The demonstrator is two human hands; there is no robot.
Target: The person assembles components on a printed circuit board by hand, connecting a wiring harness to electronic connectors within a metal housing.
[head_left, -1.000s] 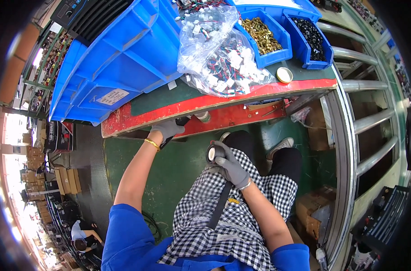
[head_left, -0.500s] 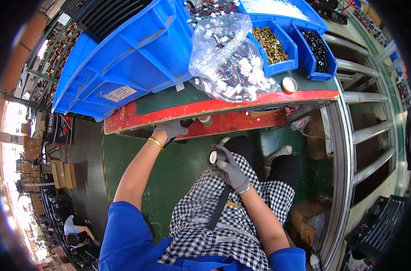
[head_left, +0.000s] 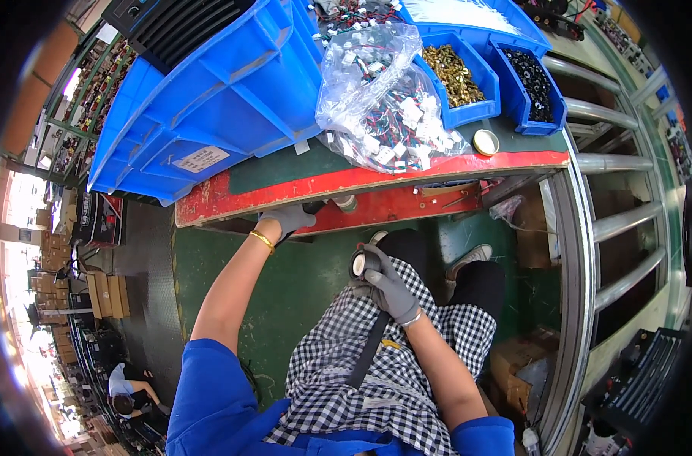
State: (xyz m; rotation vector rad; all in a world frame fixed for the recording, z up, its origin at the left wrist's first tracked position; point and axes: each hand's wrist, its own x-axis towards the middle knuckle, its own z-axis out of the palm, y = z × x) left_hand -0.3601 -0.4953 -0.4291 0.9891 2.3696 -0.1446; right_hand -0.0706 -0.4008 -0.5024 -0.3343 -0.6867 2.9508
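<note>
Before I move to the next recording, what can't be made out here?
Head view: the dark item at the left hand is mostly hidden by the fingers and the red bench edge; its kind and the grip are unclear.
Head view: the right hand covers part of the black roll.
Head view: the black vented unit is cut off by the top edge.
Head view: the co-worker is too small to tell their handiwork.
</note>
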